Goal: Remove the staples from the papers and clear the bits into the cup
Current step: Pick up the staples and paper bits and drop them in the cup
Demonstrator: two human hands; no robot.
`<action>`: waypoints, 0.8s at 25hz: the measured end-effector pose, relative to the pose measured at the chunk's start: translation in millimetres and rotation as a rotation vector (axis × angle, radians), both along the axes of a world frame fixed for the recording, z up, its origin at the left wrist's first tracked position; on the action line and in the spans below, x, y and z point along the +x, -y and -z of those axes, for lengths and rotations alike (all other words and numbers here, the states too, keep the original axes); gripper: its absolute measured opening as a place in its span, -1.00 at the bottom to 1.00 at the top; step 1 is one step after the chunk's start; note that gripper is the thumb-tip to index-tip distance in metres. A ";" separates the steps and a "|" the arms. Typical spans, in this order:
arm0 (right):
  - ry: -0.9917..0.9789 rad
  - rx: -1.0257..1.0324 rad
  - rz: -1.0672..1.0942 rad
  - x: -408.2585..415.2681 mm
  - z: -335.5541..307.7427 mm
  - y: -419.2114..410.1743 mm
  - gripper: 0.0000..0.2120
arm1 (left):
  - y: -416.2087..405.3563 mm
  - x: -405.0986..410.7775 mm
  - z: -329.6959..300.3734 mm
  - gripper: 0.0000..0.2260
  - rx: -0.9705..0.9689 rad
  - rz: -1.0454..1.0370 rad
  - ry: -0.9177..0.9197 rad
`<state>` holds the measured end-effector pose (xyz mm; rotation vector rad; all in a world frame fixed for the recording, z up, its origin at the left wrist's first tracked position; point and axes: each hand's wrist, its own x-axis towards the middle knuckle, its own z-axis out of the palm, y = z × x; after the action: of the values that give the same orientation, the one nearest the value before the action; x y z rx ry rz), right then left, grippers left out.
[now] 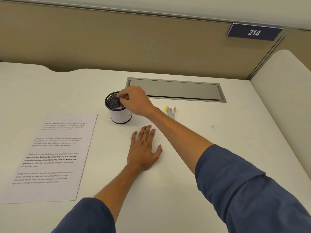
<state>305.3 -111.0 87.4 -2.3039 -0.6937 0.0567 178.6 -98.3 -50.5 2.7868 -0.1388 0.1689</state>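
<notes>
A black mesh cup [119, 113] with a white wrap stands on the white desk [185, 165]. My right hand [134, 101] hovers over the cup's rim, its fingertips pinched together above the opening; whatever they hold is too small to see. My left hand [144, 148] lies flat on the desk in front of the cup, fingers straight. The printed papers [50, 157] lie to the left. A yellow-tipped staple remover [171, 111] rests right of the cup. A few tiny staple bits [213, 127] lie scattered further right.
A grey cable hatch [175, 89] is set into the desk behind the cup. A tan partition [134, 44] with a blue "214" sign [254, 32] rises at the back. A second desk surface [286, 78] adjoins on the right.
</notes>
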 end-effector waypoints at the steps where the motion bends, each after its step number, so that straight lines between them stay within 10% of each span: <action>1: -0.034 0.086 0.032 0.0 -0.6 8.0 -0.79 | 0.2 -0.1 -0.3 -0.40 0.002 0.002 0.004; 12: -0.408 0.519 0.436 3.2 32.7 164.8 -0.88 | -0.2 -0.7 0.1 -0.38 0.019 -0.001 0.012; 20: -0.012 -0.109 0.552 -15.1 74.7 284.3 -0.77 | 0.9 -0.6 -0.3 -0.38 0.017 -0.005 0.015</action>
<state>290.2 -395.3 12.7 -2.5180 -0.0311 -0.1509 178.0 -99.1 -50.3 2.8039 -0.1377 0.1904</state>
